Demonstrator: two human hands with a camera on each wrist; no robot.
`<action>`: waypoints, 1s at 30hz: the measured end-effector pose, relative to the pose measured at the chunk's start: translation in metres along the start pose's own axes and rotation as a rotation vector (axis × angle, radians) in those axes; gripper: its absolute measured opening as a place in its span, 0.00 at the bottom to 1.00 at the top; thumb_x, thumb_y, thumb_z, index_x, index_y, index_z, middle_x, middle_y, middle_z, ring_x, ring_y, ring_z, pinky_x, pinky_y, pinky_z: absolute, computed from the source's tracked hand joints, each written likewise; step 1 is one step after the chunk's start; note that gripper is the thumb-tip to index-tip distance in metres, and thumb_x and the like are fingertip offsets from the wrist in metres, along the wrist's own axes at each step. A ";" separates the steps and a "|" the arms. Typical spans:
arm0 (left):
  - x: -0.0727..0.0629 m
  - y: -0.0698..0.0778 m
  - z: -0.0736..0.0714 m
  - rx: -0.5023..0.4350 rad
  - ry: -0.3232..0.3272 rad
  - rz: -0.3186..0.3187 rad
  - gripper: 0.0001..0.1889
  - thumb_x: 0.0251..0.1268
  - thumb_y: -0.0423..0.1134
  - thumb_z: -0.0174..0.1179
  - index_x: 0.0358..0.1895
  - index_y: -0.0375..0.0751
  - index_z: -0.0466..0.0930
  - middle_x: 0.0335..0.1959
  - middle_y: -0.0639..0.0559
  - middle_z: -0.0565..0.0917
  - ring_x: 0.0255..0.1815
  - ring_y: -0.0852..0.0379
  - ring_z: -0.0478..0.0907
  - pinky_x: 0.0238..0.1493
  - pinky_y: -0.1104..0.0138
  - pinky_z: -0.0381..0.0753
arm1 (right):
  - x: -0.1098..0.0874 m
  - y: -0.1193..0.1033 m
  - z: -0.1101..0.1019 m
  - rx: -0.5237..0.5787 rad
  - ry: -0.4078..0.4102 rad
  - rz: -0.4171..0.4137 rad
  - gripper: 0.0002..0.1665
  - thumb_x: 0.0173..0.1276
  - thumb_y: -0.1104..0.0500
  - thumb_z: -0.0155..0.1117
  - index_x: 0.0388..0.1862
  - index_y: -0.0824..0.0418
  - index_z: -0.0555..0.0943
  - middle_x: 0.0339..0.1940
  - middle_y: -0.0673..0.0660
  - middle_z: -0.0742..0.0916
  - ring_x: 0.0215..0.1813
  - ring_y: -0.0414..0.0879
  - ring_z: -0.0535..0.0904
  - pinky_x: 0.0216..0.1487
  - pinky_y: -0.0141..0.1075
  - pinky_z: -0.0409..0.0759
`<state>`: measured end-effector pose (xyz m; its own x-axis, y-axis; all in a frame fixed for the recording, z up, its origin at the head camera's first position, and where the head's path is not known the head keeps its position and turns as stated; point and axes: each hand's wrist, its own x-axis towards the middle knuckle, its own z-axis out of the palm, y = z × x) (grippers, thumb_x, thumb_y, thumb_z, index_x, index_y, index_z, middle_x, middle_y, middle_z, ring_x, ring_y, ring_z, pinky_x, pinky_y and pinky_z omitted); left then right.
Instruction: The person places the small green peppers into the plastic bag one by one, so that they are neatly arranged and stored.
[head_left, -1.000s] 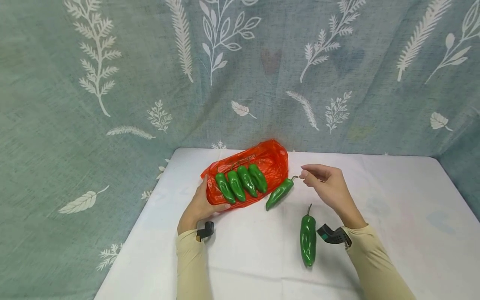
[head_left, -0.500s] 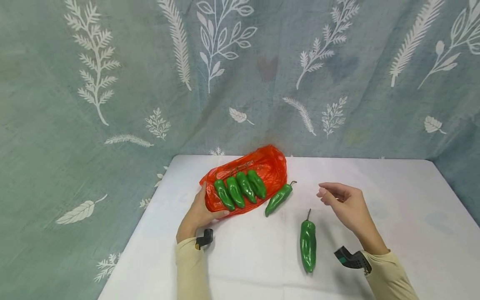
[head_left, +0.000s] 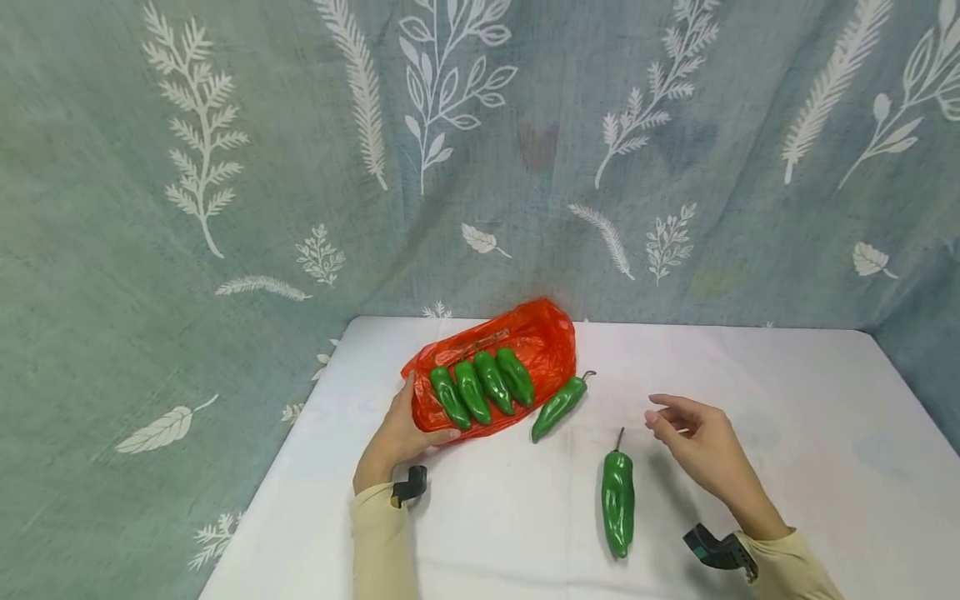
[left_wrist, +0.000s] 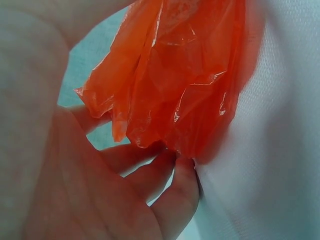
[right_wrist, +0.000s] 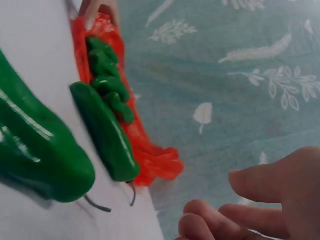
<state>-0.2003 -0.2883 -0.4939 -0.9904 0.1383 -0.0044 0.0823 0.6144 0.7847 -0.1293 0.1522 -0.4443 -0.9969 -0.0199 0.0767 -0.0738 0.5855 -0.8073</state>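
My left hand [head_left: 393, 437] grips the left end of a red plastic bag [head_left: 551, 342], thumb along its near side. In the left wrist view the fingers curl against the crumpled bag [left_wrist: 185, 75]. Several green chili peppers [head_left: 471, 390] lie side by side on the bag. Another green chili pepper [head_left: 560, 407] rests on the table by the bag's right side. A further green chili pepper [head_left: 618, 504] lies closer, stem pointing away. To the right of it hovers my right hand [head_left: 701, 442], fingers loosely bent and holding nothing.
A white cloth covers the table [head_left: 795, 392]. Behind and to the left hangs a grey-green curtain [head_left: 525, 233] with white leaf prints, meeting the table's back edge. Each wrist carries a small black camera [head_left: 410, 485].
My right hand has moved right and toward me, away from the chili pepper beside the bag. The left hand keeps its grip on the bag. The head view has tilted slightly.
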 end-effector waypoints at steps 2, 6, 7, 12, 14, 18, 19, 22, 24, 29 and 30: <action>-0.001 0.000 0.001 0.008 -0.004 -0.009 0.65 0.41 0.49 0.85 0.82 0.54 0.49 0.72 0.51 0.71 0.74 0.46 0.68 0.78 0.41 0.66 | -0.002 0.003 0.001 -0.023 -0.011 0.008 0.26 0.76 0.53 0.65 0.65 0.67 0.80 0.42 0.61 0.92 0.39 0.50 0.88 0.34 0.30 0.82; 0.000 -0.002 0.004 0.009 0.001 0.019 0.64 0.41 0.49 0.85 0.82 0.53 0.50 0.71 0.51 0.72 0.74 0.47 0.69 0.78 0.43 0.67 | -0.007 0.006 0.003 -0.062 -0.035 0.019 0.28 0.75 0.53 0.66 0.67 0.68 0.78 0.41 0.58 0.92 0.37 0.43 0.86 0.32 0.30 0.82; 0.000 -0.002 0.004 0.007 0.003 0.027 0.64 0.41 0.48 0.86 0.82 0.52 0.51 0.71 0.51 0.72 0.73 0.47 0.70 0.77 0.43 0.67 | -0.007 0.007 0.004 -0.065 -0.043 0.019 0.29 0.75 0.54 0.67 0.68 0.68 0.78 0.41 0.57 0.91 0.37 0.42 0.85 0.32 0.30 0.82; 0.000 -0.006 0.002 0.010 0.001 0.008 0.66 0.40 0.50 0.86 0.83 0.55 0.48 0.72 0.52 0.72 0.75 0.46 0.68 0.79 0.41 0.65 | -0.009 0.007 0.012 -0.045 -0.101 0.051 0.31 0.73 0.53 0.68 0.68 0.70 0.77 0.38 0.56 0.91 0.35 0.40 0.84 0.30 0.30 0.81; 0.001 -0.006 0.001 0.004 -0.005 0.007 0.67 0.40 0.50 0.86 0.83 0.57 0.46 0.73 0.52 0.71 0.76 0.45 0.68 0.79 0.41 0.64 | -0.008 0.008 0.015 -0.041 -0.125 0.070 0.32 0.73 0.53 0.69 0.68 0.71 0.77 0.38 0.55 0.91 0.35 0.40 0.83 0.29 0.30 0.80; 0.001 -0.006 0.001 0.005 -0.002 0.016 0.67 0.41 0.51 0.85 0.83 0.56 0.46 0.74 0.51 0.71 0.76 0.45 0.67 0.79 0.41 0.63 | -0.009 0.009 0.020 -0.034 -0.171 0.088 0.34 0.72 0.53 0.70 0.69 0.73 0.75 0.35 0.53 0.90 0.34 0.40 0.82 0.28 0.30 0.79; 0.001 -0.006 0.001 0.010 0.001 0.016 0.66 0.41 0.51 0.85 0.83 0.55 0.47 0.74 0.51 0.71 0.76 0.44 0.68 0.79 0.40 0.64 | -0.009 0.009 0.020 -0.033 -0.185 0.088 0.36 0.72 0.52 0.70 0.70 0.73 0.74 0.35 0.52 0.89 0.33 0.40 0.81 0.28 0.30 0.79; -0.001 -0.004 0.001 0.019 0.005 0.007 0.66 0.41 0.52 0.85 0.83 0.54 0.47 0.74 0.50 0.71 0.76 0.44 0.67 0.79 0.39 0.63 | -0.010 0.010 0.021 -0.029 -0.237 0.091 0.40 0.70 0.50 0.71 0.72 0.73 0.72 0.33 0.51 0.87 0.31 0.40 0.80 0.27 0.30 0.78; -0.001 -0.003 0.002 0.013 0.004 0.010 0.66 0.41 0.51 0.85 0.83 0.53 0.48 0.74 0.49 0.71 0.76 0.44 0.67 0.80 0.40 0.63 | -0.011 0.011 0.020 -0.036 -0.274 0.087 0.43 0.69 0.49 0.72 0.73 0.74 0.70 0.32 0.50 0.86 0.30 0.41 0.78 0.26 0.31 0.77; -0.001 -0.003 0.003 0.021 -0.001 -0.012 0.67 0.42 0.52 0.85 0.84 0.55 0.45 0.75 0.48 0.69 0.78 0.43 0.66 0.80 0.39 0.62 | -0.013 0.016 0.015 -0.040 -0.352 0.039 0.48 0.67 0.47 0.74 0.73 0.78 0.68 0.30 0.49 0.84 0.26 0.39 0.75 0.24 0.31 0.75; -0.001 -0.003 0.004 0.021 -0.001 -0.015 0.67 0.42 0.52 0.85 0.84 0.55 0.45 0.76 0.48 0.69 0.78 0.43 0.65 0.80 0.39 0.61 | -0.014 0.017 0.015 -0.031 -0.367 0.024 0.49 0.66 0.47 0.74 0.73 0.78 0.67 0.29 0.49 0.84 0.26 0.39 0.75 0.24 0.31 0.75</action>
<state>-0.1996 -0.2873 -0.4982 -0.9914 0.1301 -0.0170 0.0698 0.6329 0.7711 -0.1175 0.1505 -0.4678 -0.9428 -0.2918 -0.1613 -0.0552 0.6136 -0.7877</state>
